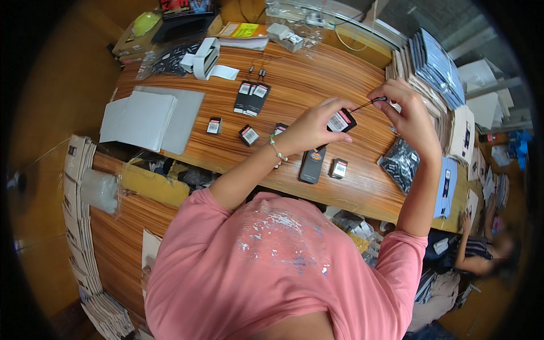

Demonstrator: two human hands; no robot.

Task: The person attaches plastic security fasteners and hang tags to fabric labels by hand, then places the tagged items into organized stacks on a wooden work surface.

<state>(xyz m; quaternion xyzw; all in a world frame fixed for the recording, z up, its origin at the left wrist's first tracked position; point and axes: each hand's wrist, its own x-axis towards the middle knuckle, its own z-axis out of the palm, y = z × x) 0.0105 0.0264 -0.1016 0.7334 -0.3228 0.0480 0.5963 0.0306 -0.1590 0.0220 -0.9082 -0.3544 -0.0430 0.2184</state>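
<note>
My left hand (309, 126) pinches a black hang tag (341, 120) with a white barcode label and a red strip. From the tag a thin dark string (364, 105) runs up to my right hand (409, 107), whose thumb and fingers close on the small black fastener at its end. Below my left hand lies a dark hang tag with an orange emblem (311, 166). Small stacks of barcode labels (339, 168) rest around it, one partly hidden behind my left wrist. Farther off, several tags with strings attached (252, 97) lie overlapping.
Near my right forearm is a clear bag of small black pieces (400, 163). Folded garments (433, 68) are piled at the right, white sheets (141, 120) at the left. A label roll (205, 59) stands at the back. Another person (481, 252) works at far right.
</note>
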